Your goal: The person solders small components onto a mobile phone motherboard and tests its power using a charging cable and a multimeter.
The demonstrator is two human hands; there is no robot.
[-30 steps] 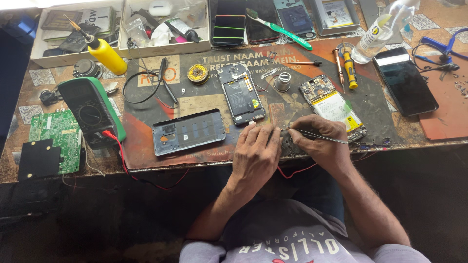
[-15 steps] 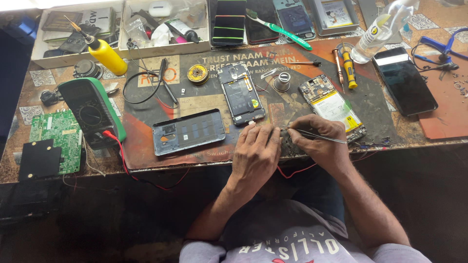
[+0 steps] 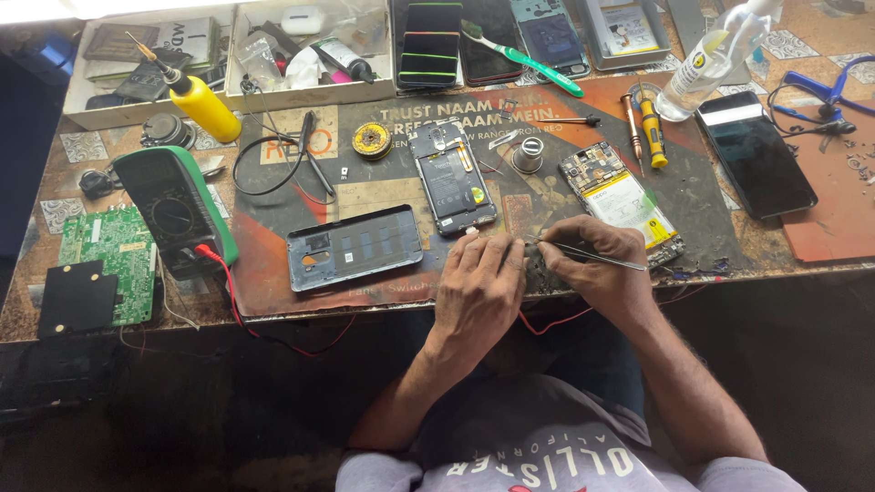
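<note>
The left hand [image 3: 477, 296] rests palm-down at the front edge of the table [image 3: 55, 301], its fingers [image 3: 492, 255] together and pressed onto a small dark part [image 3: 533, 266] that lies between the two hands; the part is largely hidden, so its kind cannot be told. The right hand [image 3: 597, 269] holds metal tweezers [image 3: 597, 259], fingers clamped on the shaft, tips directed left to the dark part. Just behind the right hand lies an opened phone with yellow battery [image 3: 622, 200]. A second opened phone [image 3: 452, 178] lies just behind the left hand, with a dark back cover [image 3: 355, 246] to its left. Farther left stands a green-cased multimeter [image 3: 173, 208], red lead trailing over the table edge, beside a green circuit board [image 3: 108, 260]. A black-screened phone [image 3: 755, 153] lies well apart at the right.
</note>
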